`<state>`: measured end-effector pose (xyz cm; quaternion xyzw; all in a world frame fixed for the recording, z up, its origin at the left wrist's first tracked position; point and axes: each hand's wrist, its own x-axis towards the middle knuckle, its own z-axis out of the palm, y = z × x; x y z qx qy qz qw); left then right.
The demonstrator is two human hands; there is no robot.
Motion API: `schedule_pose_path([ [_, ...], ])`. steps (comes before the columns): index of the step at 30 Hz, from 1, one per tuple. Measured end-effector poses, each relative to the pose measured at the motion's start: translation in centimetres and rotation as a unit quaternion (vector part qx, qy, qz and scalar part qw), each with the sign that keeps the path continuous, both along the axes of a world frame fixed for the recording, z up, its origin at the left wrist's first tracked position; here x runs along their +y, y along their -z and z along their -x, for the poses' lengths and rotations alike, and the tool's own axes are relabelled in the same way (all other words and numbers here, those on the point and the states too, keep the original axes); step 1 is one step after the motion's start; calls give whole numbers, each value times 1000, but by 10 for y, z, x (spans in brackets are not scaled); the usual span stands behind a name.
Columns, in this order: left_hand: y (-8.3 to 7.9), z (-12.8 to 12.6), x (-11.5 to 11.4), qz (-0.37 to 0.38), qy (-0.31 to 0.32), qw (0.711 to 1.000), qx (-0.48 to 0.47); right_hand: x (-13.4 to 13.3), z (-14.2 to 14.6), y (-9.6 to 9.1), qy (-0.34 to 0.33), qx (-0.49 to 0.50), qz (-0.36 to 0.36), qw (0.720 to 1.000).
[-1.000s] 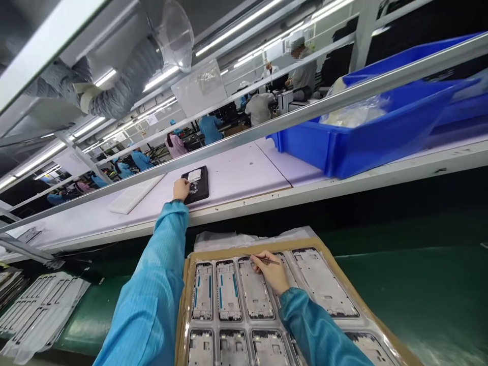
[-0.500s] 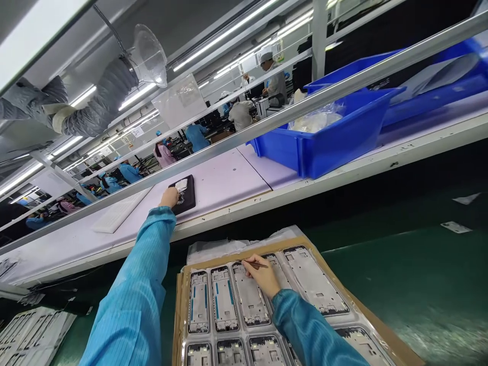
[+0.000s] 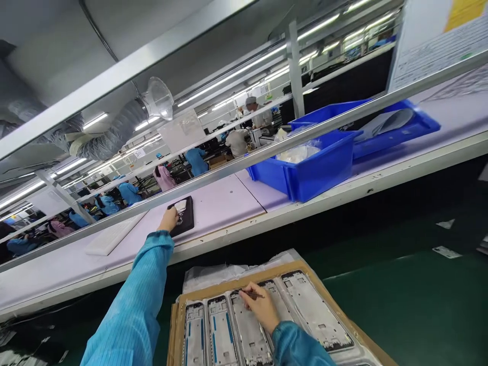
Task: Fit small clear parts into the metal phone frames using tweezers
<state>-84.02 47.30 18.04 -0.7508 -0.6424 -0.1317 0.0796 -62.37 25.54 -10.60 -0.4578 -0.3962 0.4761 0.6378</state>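
My left hand [image 3: 168,219] reaches up to the pale shelf [image 3: 229,201] and rests at the left edge of a small black tray [image 3: 186,222] that holds small white and shiny parts; its fingers are curled, and what they grip is hidden. My right hand [image 3: 259,306] lies on a clear moulded tray of grey phone frames [image 3: 229,330] on a cardboard sheet [image 3: 213,290]. It pinches thin dark tweezers [image 3: 252,294] that point right.
Two blue bins [image 3: 316,170] with plastic bags stand on the shelf to the right, behind a metal rail [image 3: 267,147]. A white flat tray [image 3: 112,235] lies left of the black tray. The green belt [image 3: 412,310] runs below. Other workers in blue coats sit beyond.
The view has tilted up and to the right, so the frame tray sits lower in the picture. Both hands keep their places on the black tray and the phone frames.
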Motion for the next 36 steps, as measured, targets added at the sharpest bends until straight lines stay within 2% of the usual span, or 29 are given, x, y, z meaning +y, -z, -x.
schedule_pose_path([
  [5, -20, -3, -14, -36, 20, 994, -98, -3, -5, -11, 4, 23, 16, 1000],
  [7, -25, -2, -28, -46, 30, 988, -147, -5, -7, -17, 9, 32, 20, 999],
  [9, -21, 0, -56, -55, 38, 980, -189, -6, -9, -26, 13, 37, 25, 999],
  [12, 3, -2, -130, -67, 76, 949, -297, -15, -10, -55, -2, 43, 10, 999],
  [13, 13, -5, -161, -78, 125, 897, -416, -23, -10, -71, -12, 47, -19, 999],
  [14, 23, -11, -192, -68, 185, 831, -521, -34, -11, -90, -22, 52, -64, 996],
  [16, 39, -27, -250, -22, 267, 703, -659, -62, -15, -132, -36, 68, -180, 981],
  [18, 48, -45, -293, 27, 301, 617, -727, -94, -21, -173, -45, 76, -303, 949],
  [20, 50, -60, -317, 48, 322, 568, -756, -121, -28, -202, -75, 36, -375, 923],
  [23, 52, -69, -330, 56, 324, 548, -770, -144, -37, -218, -105, -54, -415, 902],
  [30, 59, -69, -342, 106, 306, 548, -771, -162, -47, -210, -76, -184, -401, 894],
  [34, 60, -68, -345, 110, 320, 540, -770, -167, -46, -210, -57, -198, -411, 888],
  [36, 60, -67, -348, 107, 325, 547, -764, -168, -46, -208, -52, -203, -420, 883],
])
